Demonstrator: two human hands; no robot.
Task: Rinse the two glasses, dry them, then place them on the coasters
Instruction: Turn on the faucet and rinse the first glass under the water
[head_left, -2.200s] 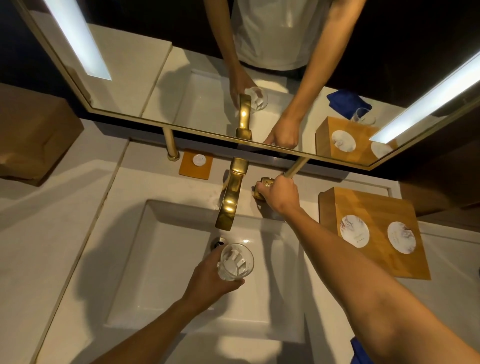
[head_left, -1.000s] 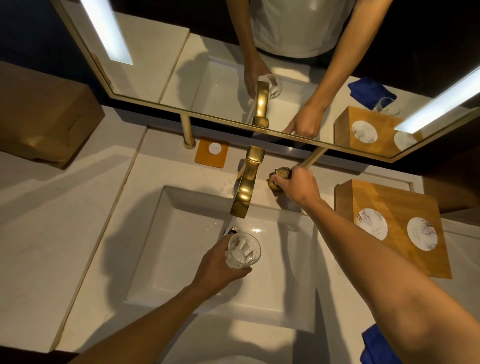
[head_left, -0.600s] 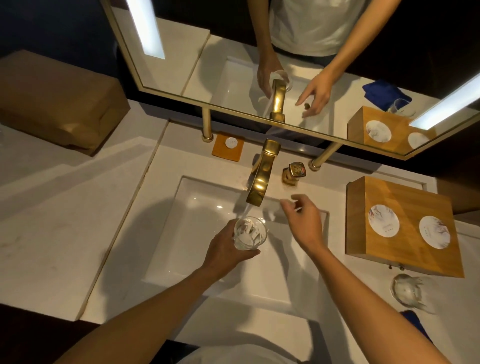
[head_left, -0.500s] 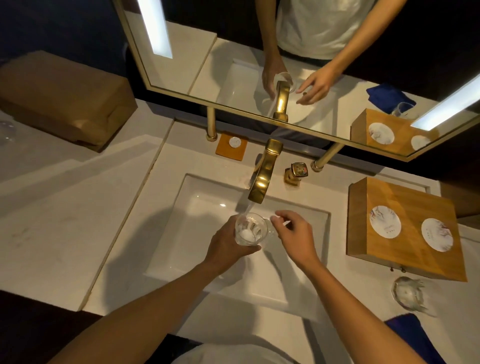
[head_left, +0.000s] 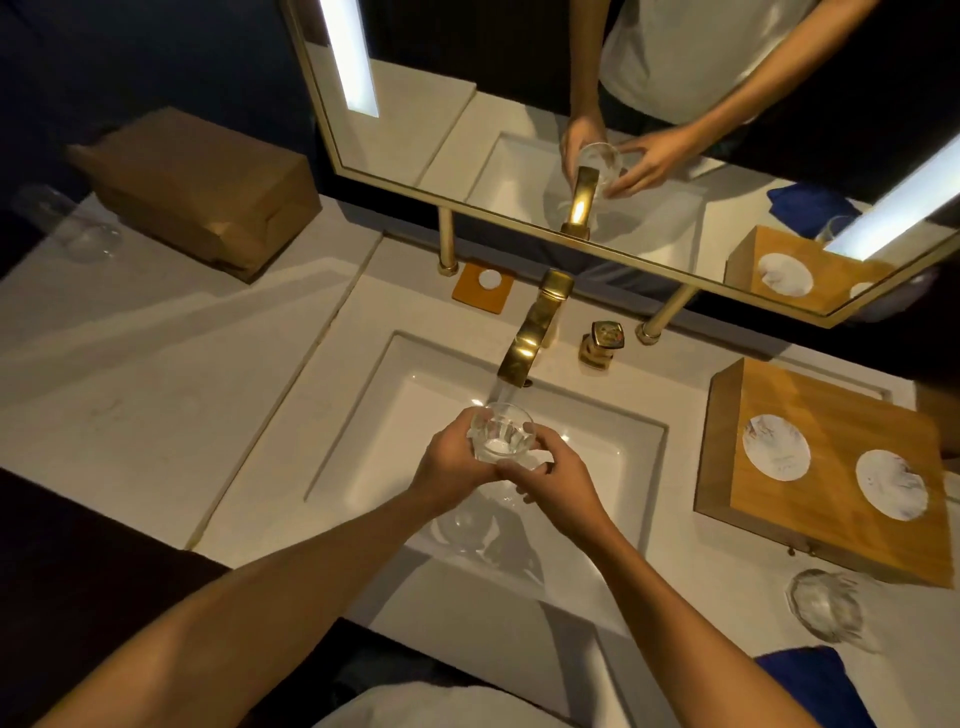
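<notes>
A clear glass (head_left: 500, 432) is held over the white sink (head_left: 384, 415), right under the gold tap (head_left: 530, 343), and water runs from the spout into it. My left hand (head_left: 452, 465) grips its left side and my right hand (head_left: 550, 480) wraps its right side and base. A second clear glass (head_left: 826, 608) stands on the counter at the right, in front of a wooden box (head_left: 831, 525). Two round white coasters, the left coaster (head_left: 775, 447) and the right coaster (head_left: 891, 483), lie on top of that box.
The gold tap handle (head_left: 602, 340) stands right of the spout. A blue cloth (head_left: 810, 686) lies at the lower right. A brown paper bag (head_left: 202, 187) and another clear glass (head_left: 78, 228) are on the counter at far left. The mirror (head_left: 571, 130) hangs behind the sink.
My right hand left the tap handle, water started running, and the hand came down onto the glass. The glass has moved up under the spout.
</notes>
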